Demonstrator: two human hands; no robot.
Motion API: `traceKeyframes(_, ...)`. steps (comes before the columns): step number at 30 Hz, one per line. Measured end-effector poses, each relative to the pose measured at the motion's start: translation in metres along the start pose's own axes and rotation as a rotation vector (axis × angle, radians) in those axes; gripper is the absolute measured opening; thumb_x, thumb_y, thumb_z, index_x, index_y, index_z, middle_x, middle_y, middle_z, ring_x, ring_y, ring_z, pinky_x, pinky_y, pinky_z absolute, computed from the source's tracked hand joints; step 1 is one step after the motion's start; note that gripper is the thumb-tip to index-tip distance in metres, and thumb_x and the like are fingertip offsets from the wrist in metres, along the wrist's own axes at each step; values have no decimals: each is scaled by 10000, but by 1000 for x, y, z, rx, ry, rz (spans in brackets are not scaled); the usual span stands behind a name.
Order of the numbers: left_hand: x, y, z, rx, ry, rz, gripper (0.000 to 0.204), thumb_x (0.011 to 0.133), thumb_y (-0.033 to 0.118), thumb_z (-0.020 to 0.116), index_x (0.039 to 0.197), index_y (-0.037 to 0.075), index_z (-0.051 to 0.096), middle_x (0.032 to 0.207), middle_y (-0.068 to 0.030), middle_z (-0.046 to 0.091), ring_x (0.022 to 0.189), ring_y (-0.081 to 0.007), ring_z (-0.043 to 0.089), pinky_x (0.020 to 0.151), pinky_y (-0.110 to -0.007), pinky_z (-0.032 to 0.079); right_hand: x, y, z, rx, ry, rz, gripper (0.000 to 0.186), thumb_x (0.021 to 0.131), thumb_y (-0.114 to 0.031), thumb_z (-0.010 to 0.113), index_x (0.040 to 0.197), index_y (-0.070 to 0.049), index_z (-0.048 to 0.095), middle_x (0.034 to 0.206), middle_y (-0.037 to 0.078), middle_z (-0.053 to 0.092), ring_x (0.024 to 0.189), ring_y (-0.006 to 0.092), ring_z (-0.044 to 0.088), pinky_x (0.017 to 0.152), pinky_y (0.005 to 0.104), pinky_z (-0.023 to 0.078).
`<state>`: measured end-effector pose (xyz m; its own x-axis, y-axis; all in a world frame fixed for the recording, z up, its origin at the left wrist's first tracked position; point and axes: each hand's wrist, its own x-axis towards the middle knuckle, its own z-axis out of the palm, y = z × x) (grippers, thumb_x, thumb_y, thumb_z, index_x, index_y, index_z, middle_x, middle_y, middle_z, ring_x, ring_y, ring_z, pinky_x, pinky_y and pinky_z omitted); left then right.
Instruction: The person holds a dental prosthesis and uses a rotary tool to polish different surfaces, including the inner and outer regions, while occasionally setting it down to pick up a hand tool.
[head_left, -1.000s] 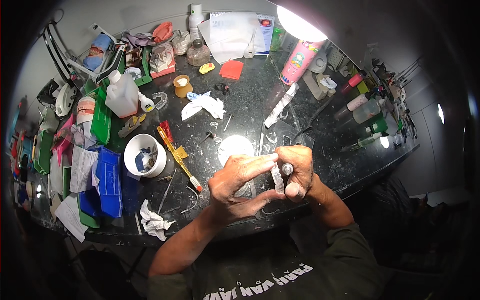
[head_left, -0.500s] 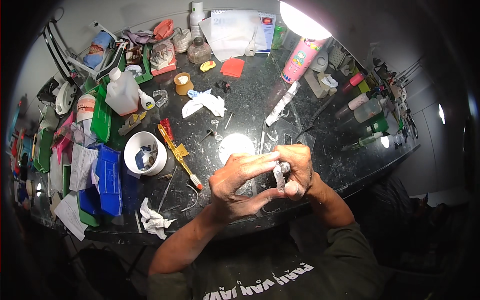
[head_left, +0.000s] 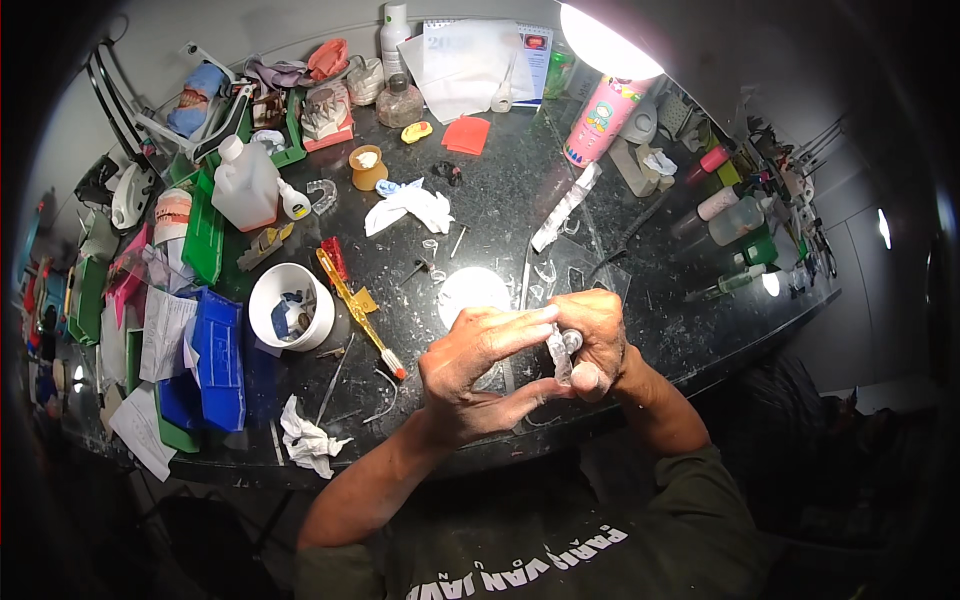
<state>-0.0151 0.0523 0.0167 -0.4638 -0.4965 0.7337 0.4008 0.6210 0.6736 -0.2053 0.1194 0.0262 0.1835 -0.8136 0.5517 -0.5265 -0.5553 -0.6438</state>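
Observation:
Above the bench's near edge, my left hand (head_left: 470, 365) pinches a clear, whitish curved piece (head_left: 557, 358), which looks like a transparent dental appliance, between its thumb and fingertips. My right hand (head_left: 597, 330) is closed around a small metal-ended tool (head_left: 572, 341), perhaps a handpiece; most of it is hidden by the fingers. The tool's round silver end lies right beside the clear piece; whether they touch, I cannot tell. Under and beyond my left fingers a round white disc (head_left: 468, 290) glares in the lamp light. Small clear dental trays (head_left: 545, 271) rest just past my hands.
A white tub (head_left: 262, 308) with small pieces inside and a yellow-handled brush (head_left: 355, 310) are left of my hands. Blue bins (head_left: 218, 360) and a plastic bottle (head_left: 245, 185) stand farther left. A lit lamp (head_left: 610, 40) hangs above a pink can (head_left: 600, 120). Crumpled tissue (head_left: 310, 440) lies near the front edge.
The clear piece and the metal tool end have shifted very slightly between my fingers. Both hands keep their place and grip.

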Motion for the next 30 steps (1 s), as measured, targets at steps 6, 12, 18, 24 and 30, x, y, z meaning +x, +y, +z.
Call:
traceKeyframes(6, -1, 1, 1, 30, 73, -36, 580, 593, 193, 937, 1088, 19, 690, 1099, -128, 722, 940, -239, 705, 829, -344, 513, 1, -2, 2, -6, 46, 26, 840, 787, -817, 532, 737, 20, 571, 595, 90, 529, 483, 216, 573, 447, 322, 437)
traceKeyframes(12, -3, -1, 0, 58, 77, -35, 593, 586, 219, 942, 1084, 17, 690, 1093, -126, 723, 908, -240, 700, 803, -338, 523, 2, -6, -1, -32, 18, 42, 853, 780, -816, 541, 756, 35, 592, 599, 99, 547, 496, 227, 595, 455, 320, 454)
traceKeyframes(18, -2, -1, 1, 54, 89, -22, 591, 585, 220, 941, 1082, 16, 692, 1091, -127, 725, 904, -238, 701, 802, -338, 524, 2, -4, 1, -19, 14, 29, 841, 795, -803, 534, 754, 35, 587, 596, 101, 541, 488, 231, 587, 449, 328, 445)
traceKeyframes(24, -1, 0, -3, 41, 57, -2, 608, 599, 147, 947, 1112, -34, 675, 1092, -168, 717, 889, -212, 675, 813, -341, 506, 2, -5, 0, -30, -11, 39, 819, 812, -784, 529, 757, 31, 581, 586, 92, 523, 469, 227, 563, 441, 332, 434)
traceKeyframes(30, -2, -1, -3, 50, 59, 16, 611, 593, 161, 950, 1106, -29, 679, 1075, -162, 723, 850, -199, 681, 795, -341, 490, 0, -2, 1, -49, -27, 39, 824, 808, -785, 533, 770, 36, 588, 583, 84, 521, 463, 221, 556, 434, 329, 425)
